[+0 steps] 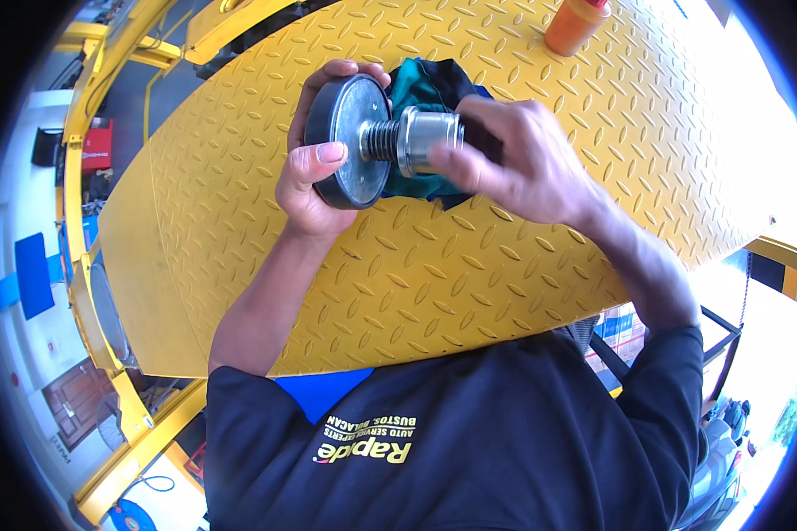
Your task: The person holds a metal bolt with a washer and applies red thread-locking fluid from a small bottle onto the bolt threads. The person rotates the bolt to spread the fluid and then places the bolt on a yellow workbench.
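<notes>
Holding a black-rimmed metal disc (pixel 354 124) above a yellow tread plate (pixel 469 265) with the left hand (pixel 310 190), clamping thumb and fingers on the rim, with its face to the right. With the right hand (pixel 531 159) at the free end of a silver collar (pixel 423 140) on the disc's dark threaded shaft (pixel 381 140), curving thumb and fingers apart about it, too blurred to tell whether clamped on the collar. Holding disc, shaft and collar over a crumpled teal and dark cloth (pixel 416 81) on the plate, well apart from an orange container (pixel 574 31) with a red cap (pixel 599 3)
</notes>
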Tool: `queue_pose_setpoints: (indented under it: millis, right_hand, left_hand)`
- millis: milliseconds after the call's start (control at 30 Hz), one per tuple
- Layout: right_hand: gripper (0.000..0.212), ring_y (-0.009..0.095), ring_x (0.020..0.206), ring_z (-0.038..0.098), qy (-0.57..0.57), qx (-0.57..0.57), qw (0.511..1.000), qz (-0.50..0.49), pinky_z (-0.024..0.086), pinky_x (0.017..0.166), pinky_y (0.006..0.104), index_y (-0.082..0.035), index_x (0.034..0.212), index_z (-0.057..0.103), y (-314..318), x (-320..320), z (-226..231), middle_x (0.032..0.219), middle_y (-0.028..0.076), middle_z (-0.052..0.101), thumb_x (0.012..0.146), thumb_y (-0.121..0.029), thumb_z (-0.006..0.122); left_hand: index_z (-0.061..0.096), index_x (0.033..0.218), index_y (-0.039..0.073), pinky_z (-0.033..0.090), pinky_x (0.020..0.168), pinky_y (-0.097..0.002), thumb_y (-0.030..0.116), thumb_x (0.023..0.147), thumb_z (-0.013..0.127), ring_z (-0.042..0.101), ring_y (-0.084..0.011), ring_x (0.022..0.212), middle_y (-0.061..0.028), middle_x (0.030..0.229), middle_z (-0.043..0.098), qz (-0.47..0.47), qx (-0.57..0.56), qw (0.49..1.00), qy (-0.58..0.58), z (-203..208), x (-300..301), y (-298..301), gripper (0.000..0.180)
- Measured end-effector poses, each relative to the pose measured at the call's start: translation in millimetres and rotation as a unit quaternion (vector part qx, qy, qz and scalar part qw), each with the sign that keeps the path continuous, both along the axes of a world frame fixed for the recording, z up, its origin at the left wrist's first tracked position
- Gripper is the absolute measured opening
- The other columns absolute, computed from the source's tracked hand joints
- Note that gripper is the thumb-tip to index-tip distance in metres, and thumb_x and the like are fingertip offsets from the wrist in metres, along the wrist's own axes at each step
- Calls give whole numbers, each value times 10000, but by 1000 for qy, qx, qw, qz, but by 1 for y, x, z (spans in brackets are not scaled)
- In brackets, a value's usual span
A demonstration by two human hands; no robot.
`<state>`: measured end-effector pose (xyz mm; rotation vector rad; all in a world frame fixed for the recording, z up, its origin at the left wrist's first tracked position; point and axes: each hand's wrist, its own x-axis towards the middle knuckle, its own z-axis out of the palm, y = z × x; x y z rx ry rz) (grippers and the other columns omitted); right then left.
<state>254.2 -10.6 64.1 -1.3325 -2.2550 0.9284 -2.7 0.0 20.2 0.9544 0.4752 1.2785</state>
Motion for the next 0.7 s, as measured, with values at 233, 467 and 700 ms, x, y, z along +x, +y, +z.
queue_pose_setpoints:
  millis: [233, 467, 700]
  right_hand:
    - [505, 292, 848, 794, 179, 45, 982, -47, 643, 769, 402, -41, 1139, 759, -2, 0, -6, 873, 148, 739, 1053, -538, 760]
    - [545, 300, 883, 780, 17, 295, 955, 37, 622, 771, 401, -66, 1271, 716, 1, 0, -13, 1001, 104, 759, 925, -435, 918]
    - [819, 220, 706, 708, 110, -162, 980, -42, 576, 677, 373, -6, 1026, 738, 0, -8, -3, 752, 86, 664, 981, -821, 669]
  left_hand:
    - [508, 1531, 17, 466, 1219, -440, 338, 773, 705, 562, -328, 1377, -251, 1443, 563, 3, -17, 1000, -9, 1, -3, -1, 847]
    - [512, 1538, 27, 466, 1214, -429, 328, 775, 711, 561, -326, 1377, -253, 1456, 561, -4, -5, 1000, -6, 0, -1, -1, 844]
    - [517, 1536, 26, 471, 1211, -426, 333, 778, 716, 567, -316, 1372, -246, 1452, 562, 0, -10, 1000, -14, 1, -1, -2, 842]
